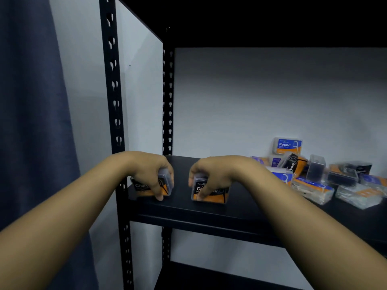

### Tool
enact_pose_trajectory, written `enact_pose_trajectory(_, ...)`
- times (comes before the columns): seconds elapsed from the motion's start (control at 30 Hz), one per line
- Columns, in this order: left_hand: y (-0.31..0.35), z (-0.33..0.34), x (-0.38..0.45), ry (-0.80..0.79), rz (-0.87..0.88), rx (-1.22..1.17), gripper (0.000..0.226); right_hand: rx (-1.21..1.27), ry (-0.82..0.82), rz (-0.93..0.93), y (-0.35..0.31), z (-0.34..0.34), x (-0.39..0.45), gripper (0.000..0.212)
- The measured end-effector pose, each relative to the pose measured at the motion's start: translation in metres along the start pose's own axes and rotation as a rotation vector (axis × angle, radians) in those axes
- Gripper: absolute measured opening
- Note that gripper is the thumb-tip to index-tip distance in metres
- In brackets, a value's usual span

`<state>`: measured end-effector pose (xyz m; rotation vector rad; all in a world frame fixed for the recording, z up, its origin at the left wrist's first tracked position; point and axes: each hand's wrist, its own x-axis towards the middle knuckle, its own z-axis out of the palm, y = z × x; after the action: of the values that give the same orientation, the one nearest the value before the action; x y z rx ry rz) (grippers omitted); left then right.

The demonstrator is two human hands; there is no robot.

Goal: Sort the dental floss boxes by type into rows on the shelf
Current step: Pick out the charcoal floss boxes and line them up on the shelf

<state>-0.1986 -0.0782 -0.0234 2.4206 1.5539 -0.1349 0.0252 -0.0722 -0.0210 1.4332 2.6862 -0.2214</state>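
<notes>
With the left hand (154, 176) and right hand (206, 176) each gripping a charcoal box, a hurried release could leave the row crooked.

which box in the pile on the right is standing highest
The blue and orange Round box at the back of the pile, against the wall. It stands upright above the rest, its label facing out, while the other boxes lie jumbled lower around it.
</notes>
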Motion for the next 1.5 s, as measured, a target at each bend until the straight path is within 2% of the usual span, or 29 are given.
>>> enact_pose_trajectory(0.13,-0.002,-0.003,0.003,0.004,-0.033,0.045,0.042,0.052,0.071,-0.016,-0.009,0.014,0.009,0.048)
enact_pose_trajectory(0.23,-0.003,-0.001,0.004,0.032,-0.075,0.064,0.044,0.035,0.153,0.045,-0.011,0.018,0.012,0.054)
enact_pose_trajectory(0.43,-0.003,0.004,0.006,0.077,-0.064,0.028,0.051,-0.019,0.167,0.129,-0.016,0.027,0.012,0.052)
enact_pose_trajectory(0.53,-0.004,0.0,0.007,0.081,-0.041,-0.032,0.046,0.004,0.168,0.118,-0.02,0.027,0.013,0.049)
enact_pose_trajectory(0.77,-0.005,-0.001,0.007,0.084,-0.043,-0.003,0.041,0.006,0.141,0.084,-0.029,0.024,0.02,0.05)
enact_pose_trajectory(0.93,-0.003,-0.003,0.008,0.081,-0.069,-0.015,0.046,0.012,0.132,0.08,-0.03,0.023,0.022,0.049)
enact_pose_trajectory(1.17,-0.004,-0.002,0.011,0.096,-0.072,-0.035,0.041,0.014,0.128,0.081,-0.032,0.021,0.024,0.062)
enact_pose_trajectory(1.33,-0.006,-0.002,0.012,0.089,-0.05,-0.056,0.029,0.046,0.127,0.072,-0.033,0.02,0.031,0.048)
enact_pose_trajectory(1.5,-0.004,-0.003,0.013,0.083,-0.051,-0.068,0.028,0.05,0.112,0.071,-0.035,0.018,0.031,0.048)
